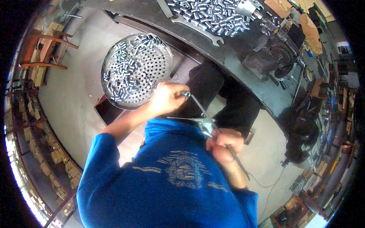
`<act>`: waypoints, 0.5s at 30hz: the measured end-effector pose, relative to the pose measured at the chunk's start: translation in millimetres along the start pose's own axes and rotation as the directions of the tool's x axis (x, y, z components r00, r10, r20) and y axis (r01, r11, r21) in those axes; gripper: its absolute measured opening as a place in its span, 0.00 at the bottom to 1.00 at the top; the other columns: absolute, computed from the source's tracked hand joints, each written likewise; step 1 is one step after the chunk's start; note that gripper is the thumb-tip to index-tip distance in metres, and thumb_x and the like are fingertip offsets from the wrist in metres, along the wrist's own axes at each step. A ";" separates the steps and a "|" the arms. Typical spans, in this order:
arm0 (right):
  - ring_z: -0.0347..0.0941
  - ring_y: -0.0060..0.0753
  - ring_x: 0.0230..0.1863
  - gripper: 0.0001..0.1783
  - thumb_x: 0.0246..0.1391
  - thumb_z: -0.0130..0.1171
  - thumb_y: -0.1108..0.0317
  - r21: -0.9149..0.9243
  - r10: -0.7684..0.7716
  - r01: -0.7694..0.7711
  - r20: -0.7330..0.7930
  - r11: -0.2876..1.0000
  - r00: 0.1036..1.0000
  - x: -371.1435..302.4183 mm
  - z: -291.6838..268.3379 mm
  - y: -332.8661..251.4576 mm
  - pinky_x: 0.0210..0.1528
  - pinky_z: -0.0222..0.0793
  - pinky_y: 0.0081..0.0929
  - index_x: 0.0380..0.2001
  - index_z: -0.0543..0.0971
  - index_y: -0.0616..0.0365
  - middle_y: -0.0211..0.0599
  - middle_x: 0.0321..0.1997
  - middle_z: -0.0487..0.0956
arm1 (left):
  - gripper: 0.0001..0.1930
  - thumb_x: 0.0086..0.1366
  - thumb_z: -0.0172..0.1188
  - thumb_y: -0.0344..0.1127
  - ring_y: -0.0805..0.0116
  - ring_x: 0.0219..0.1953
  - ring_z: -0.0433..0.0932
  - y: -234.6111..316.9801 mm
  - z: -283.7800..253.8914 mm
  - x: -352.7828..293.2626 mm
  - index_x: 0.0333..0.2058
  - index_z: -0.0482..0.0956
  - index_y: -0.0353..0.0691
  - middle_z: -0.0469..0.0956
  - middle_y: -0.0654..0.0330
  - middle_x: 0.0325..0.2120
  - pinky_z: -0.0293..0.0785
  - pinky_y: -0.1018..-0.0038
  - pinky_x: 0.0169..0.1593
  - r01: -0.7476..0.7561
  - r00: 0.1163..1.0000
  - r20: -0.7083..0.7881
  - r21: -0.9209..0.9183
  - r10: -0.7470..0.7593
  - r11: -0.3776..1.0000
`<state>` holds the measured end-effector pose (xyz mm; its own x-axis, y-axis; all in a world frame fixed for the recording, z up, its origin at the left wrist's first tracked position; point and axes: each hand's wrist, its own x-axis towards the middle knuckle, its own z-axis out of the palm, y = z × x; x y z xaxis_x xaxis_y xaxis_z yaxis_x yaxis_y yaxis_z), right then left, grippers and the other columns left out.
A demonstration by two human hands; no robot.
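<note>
My left hand (167, 98) is closed and pinches a small shiny metal sleeve (185, 93), its open end facing right. Gripped in my right hand (227, 144) is a long thin grey rod (199, 105), perhaps a slim file, whose far tip comes close to the sleeve. I cannot tell whether the tip touches it. The rod's other end tapers to a point below my right hand. Beside that hand, over my lap, is a silver tool (206, 126) with thin straight arms; its kind is unclear, and so is whether my fingers hold it.
Left of my knees stands a round perforated metal tray (161, 66) with many similar sleeves. The dark bench (129, 11) carries a pile of sleeves (213, 15), an open-end wrench (197, 29) and a dark machine (272, 57). Shelving (42, 148) curves along the left; a cable (266, 185) lies on the floor.
</note>
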<state>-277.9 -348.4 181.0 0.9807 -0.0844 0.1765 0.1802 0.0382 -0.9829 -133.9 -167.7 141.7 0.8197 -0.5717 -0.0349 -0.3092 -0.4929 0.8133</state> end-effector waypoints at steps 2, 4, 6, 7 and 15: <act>0.59 0.30 0.10 0.17 0.30 0.54 0.80 -0.010 -0.015 0.015 0.058 1.000 0.998 1.2 1.2 -3.8 0.12 0.50 0.25 0.07 0.56 0.57 0.33 0.09 0.60 | 0.10 0.44 0.59 0.25 0.73 0.17 0.72 -4.7 0.5 -0.4 0.29 0.78 0.37 0.73 0.58 0.16 0.67 0.76 0.23 -0.120 0.993 -0.021 0.003 0.120 0.993; 0.67 0.31 0.12 0.21 0.42 0.58 0.72 -0.073 -0.014 0.027 0.176 0.997 0.984 2.8 -6.3 -4.2 0.13 0.59 0.24 0.06 0.59 0.59 0.40 0.12 0.68 | 0.11 0.43 0.58 0.24 0.69 0.18 0.73 -4.4 0.1 -1.3 0.29 0.78 0.37 0.74 0.57 0.16 0.68 0.74 0.23 -0.184 0.982 -0.039 0.001 0.184 0.983; 0.67 0.31 0.12 0.21 0.44 0.57 0.70 -0.006 0.083 -0.083 0.135 0.997 0.987 0.2 -2.6 0.0 0.13 0.59 0.24 0.06 0.60 0.59 0.38 0.12 0.68 | 0.12 0.42 0.58 0.23 0.64 0.18 0.74 -6.6 0.5 0.4 0.29 0.78 0.37 0.74 0.56 0.17 0.68 0.72 0.23 -0.314 0.948 -0.050 0.018 0.314 0.949; 0.67 0.30 0.12 0.21 0.44 0.57 0.70 -0.030 0.149 -0.146 0.125 0.989 0.981 -0.6 -2.5 0.3 0.13 0.59 0.24 0.06 0.60 0.59 0.38 0.12 0.68 | 0.12 0.41 0.58 0.23 0.62 0.19 0.74 -7.4 0.8 1.1 0.30 0.78 0.37 0.74 0.56 0.17 0.69 0.71 0.23 -0.376 0.924 -0.056 0.027 0.377 0.926; 0.48 0.20 0.13 0.13 0.33 0.52 0.77 -0.122 0.190 -0.175 0.123 0.977 0.974 33.3 17.5 18.9 0.15 0.43 0.24 0.09 0.58 0.59 0.29 0.10 0.51 | 0.15 0.35 0.63 0.31 0.60 0.21 0.75 11.1 12.3 -0.8 0.28 0.78 0.40 0.75 0.60 0.18 0.70 0.67 0.25 -0.508 0.862 0.022 0.055 0.507 0.860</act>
<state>-240.5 -333.0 169.2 0.9988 0.0474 -0.0080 -0.0047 -0.0689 -0.9976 -144.0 -180.8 143.7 0.5390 -0.7568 0.3698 -0.7083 -0.1696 0.6852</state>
